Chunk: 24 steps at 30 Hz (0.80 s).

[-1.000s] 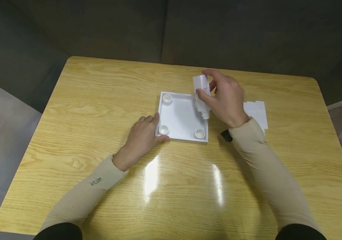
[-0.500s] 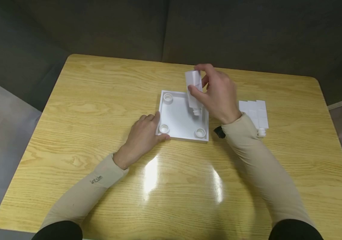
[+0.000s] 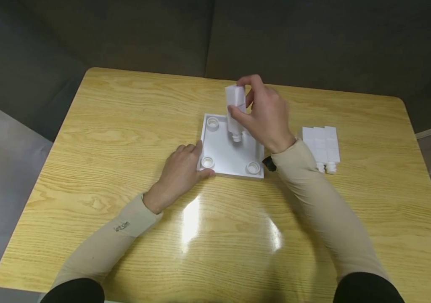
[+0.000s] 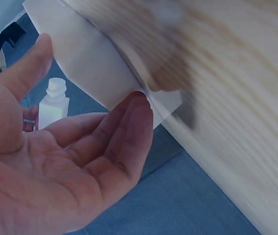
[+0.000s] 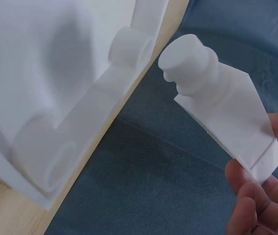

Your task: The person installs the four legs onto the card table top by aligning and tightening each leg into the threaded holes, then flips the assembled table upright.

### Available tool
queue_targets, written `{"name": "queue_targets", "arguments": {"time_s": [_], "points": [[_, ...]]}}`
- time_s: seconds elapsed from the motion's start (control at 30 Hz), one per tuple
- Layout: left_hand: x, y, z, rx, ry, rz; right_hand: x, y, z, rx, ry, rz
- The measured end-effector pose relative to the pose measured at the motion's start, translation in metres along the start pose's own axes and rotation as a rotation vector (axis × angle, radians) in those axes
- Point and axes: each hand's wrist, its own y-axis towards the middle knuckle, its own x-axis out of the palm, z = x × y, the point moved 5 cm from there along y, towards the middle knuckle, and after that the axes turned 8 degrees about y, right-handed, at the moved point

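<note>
- Left hand (image 3: 179, 172), lower left of centre, touches the tray (image 3: 230, 158) at its lower-left corner, thumb and fingers apart on either side of it.
- The tray lies mid-frame on the worktop (image 3: 124, 139), with rings (image 3: 253, 168) in its lower corners; the right hand (image 3: 266, 118) hides the upper-right corner.
- Right of the frame, spare posts (image 3: 320, 145) lie side by side, screw ends toward the bottom; the right sleeve (image 3: 321, 210) has moved left, so more of them shows.
- The held post (image 3: 234, 97) is over the tray's upper middle. In the last second it has shifted left from the tray's right side, which puts its screw end (image 3: 236, 137) nearer the upper-left ring (image 3: 212, 123), though apart from it.
- The right hand's grip is clamped on that post: thumb on its near face, a finger at its top, screw end free below.
- A dark screen (image 3: 143, 33) spans the top.
</note>
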Motion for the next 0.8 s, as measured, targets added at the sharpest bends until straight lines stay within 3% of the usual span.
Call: {"name": "queue_targets", "arguments": {"time_s": [0.5, 0.8], "points": [[-0.003, -0.002, 0.002, -0.004, 0.006, -0.004, 0.002, 0.005, -0.013, -0.097, 0.074, 0.068], [-0.004, -0.003, 0.003, -0.008, 0.008, -0.011, 0.006, 0.008, -0.016, -0.097, 0.123, 0.075]]}}
